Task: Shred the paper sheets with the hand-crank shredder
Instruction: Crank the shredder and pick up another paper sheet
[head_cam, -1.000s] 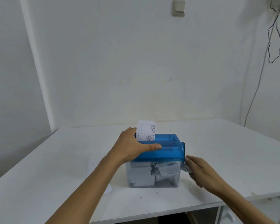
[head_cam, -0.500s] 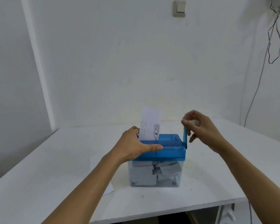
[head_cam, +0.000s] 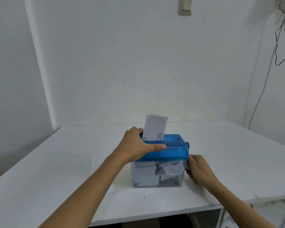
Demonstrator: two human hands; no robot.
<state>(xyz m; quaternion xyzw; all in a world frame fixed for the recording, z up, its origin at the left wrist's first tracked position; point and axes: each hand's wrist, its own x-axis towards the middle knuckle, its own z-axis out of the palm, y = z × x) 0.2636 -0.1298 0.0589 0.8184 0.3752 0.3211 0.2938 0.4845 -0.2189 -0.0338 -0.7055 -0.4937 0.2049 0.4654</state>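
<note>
The right hand [head_cam: 199,170] has dropped from up high to low down at the right side of the hand-crank shredder [head_cam: 171,150], a clear box with a blue plastic top on the white table [head_cam: 56,170] in the lower middle of the frame. Its fingers are curled round the blue crank [head_cam: 188,145], whose knob is hidden, so that looks like half a turn. The left hand [head_cam: 136,145] keeps gripping the top, and the folded white paper sheet [head_cam: 155,127] still sticks up tall from the slot, so lots of turning is left, I think.
</note>
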